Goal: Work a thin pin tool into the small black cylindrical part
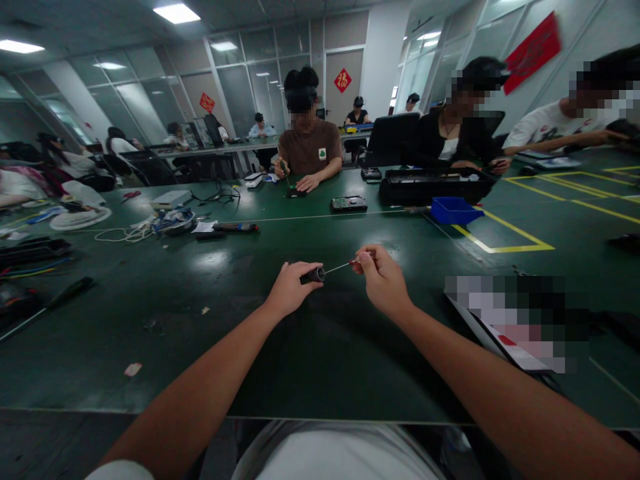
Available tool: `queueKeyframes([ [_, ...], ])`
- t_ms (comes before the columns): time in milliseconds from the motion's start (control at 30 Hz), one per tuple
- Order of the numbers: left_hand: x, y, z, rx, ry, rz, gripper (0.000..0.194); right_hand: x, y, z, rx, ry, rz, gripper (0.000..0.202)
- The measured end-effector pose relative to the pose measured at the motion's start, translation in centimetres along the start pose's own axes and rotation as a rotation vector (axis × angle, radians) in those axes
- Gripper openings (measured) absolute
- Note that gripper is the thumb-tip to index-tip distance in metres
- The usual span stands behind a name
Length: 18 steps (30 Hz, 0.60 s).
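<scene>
Big workroom here, glass partitions across the back and a long green desk (200, 373) filling most of the frame. We're at the near side, both hands up around the middle of the picture, a little apart. Our left hand (291, 288) is wrapped round a dark cylinder (313, 275), and our right hand (384, 280) pinches a thin screwdriver (338, 269) whose shaft points at the cylinder's end, right at frame center. Can't tell if the tip is actually seated in anything.

Our worry: both pieces look held off the desk, so if our left grip rolls or the shaft comes in crooked, the tip could skate off toward our left fingers or chew up a screw head. Anything tiny that drops could bounce toward the blue tray (455, 211), upper right, and vanish.
</scene>
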State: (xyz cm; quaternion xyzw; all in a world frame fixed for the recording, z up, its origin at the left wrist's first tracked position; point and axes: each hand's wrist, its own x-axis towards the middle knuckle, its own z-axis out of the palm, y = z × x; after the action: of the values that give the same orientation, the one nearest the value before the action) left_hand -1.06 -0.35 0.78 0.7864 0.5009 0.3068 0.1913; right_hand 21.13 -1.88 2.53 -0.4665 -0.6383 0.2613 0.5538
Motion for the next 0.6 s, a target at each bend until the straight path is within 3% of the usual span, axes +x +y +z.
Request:
queueKeyframes([
  [300,0.02,-0.25,-0.1,-0.003,-0.019,-0.01,0.042,0.16,-0.08,-0.2,-0.088,0.021,-0.001,0.021],
  [600,0.14,-0.37,-0.07,-0.127,0.051,-0.05,0.045,0.11,-0.1,-0.25,-0.106,0.052,-0.01,0.021],
])
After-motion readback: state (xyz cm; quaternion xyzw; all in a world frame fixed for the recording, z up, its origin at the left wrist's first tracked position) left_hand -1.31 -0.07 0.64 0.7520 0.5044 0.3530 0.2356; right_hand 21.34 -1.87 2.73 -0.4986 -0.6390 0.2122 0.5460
